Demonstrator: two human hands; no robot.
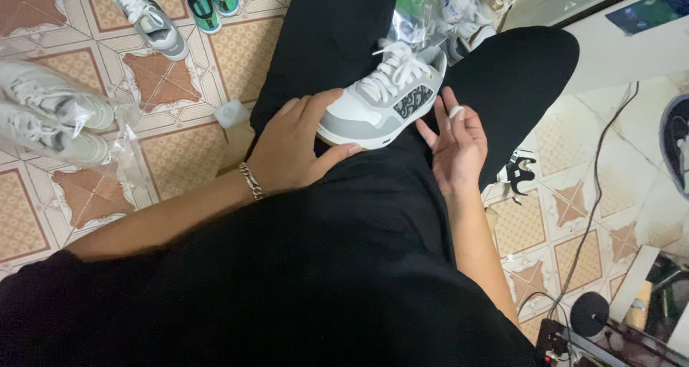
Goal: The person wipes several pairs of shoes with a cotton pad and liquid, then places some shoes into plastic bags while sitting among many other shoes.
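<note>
A grey and white sneaker (384, 98) with white laces and a dark patterned side panel rests on my lap, between my black-trousered legs. My left hand (298, 148), with a chain bracelet on the wrist, lies against the sneaker's toe, thumb under its front edge. My right hand (456, 144) is beside the sneaker's side, fingers spread and palm turned up, with a white bandage on one finger; it holds nothing.
On the tiled floor (179, 152) at left lie white sneakers in a clear plastic bag (54, 112). A grey sneaker (147, 15) and a green and black pair (209, 0) sit at the top. Clear bags (445, 12) lie beyond my knees. A cable (596, 195) and a black clip (518, 172) lie at right.
</note>
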